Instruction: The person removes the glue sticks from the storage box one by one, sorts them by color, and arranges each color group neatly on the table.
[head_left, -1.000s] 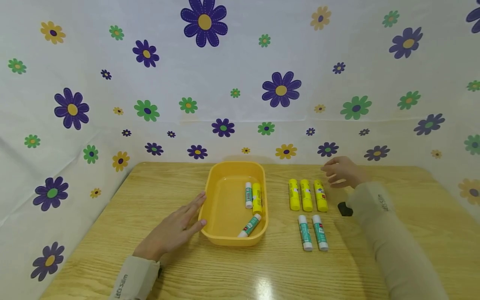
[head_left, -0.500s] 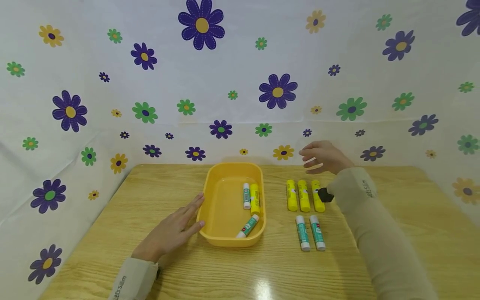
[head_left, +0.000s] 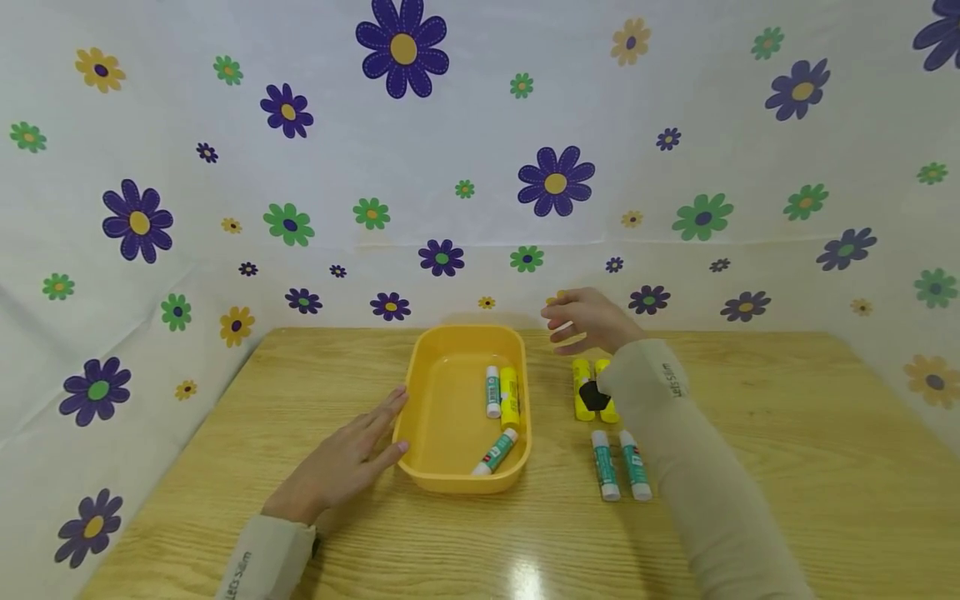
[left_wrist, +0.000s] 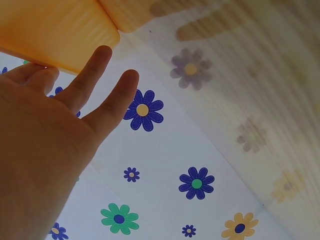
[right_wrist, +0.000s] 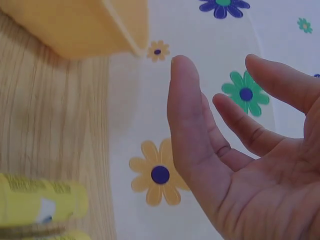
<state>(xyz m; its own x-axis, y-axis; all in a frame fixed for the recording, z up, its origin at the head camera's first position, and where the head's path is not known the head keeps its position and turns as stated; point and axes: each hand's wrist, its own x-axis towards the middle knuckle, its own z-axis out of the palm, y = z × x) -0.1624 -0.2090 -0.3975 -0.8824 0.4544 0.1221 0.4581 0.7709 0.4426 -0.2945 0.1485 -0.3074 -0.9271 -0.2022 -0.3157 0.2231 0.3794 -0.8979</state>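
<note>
My left hand (head_left: pixel 337 462) rests its fingers against the left wall of a yellow plastic tray (head_left: pixel 432 482). In that tray lie a white-and-green glue stick (head_left: pixel 492 392), a yellow glue stick (head_left: pixel 510 398) beside it, and another white-and-green glue stick (head_left: pixel 497 452) lying slanted near the front. My right hand (head_left: pixel 588 321) hovers at the back, right of the tray, with fingers apart and nothing held, as the right wrist view also shows. Below it are yellow glue sticks (head_left: pixel 582 387), partly hidden by the wrist and sleeve. Two white-and-green glue sticks (head_left: pixel 606 467) lie nearer the front.
A wooden table (head_left: pixel 480 542) bears everything. Behind it hangs a white cloth (head_left: pixel 480 125) printed with flowers, meeting the table's back edge. A black piece (head_left: pixel 594 396) sits under the right wrist.
My right hand has moved left, from beyond the yellow glue sticks to a spot close to the tray's back right corner. My left hand and the glue sticks keep their places.
</note>
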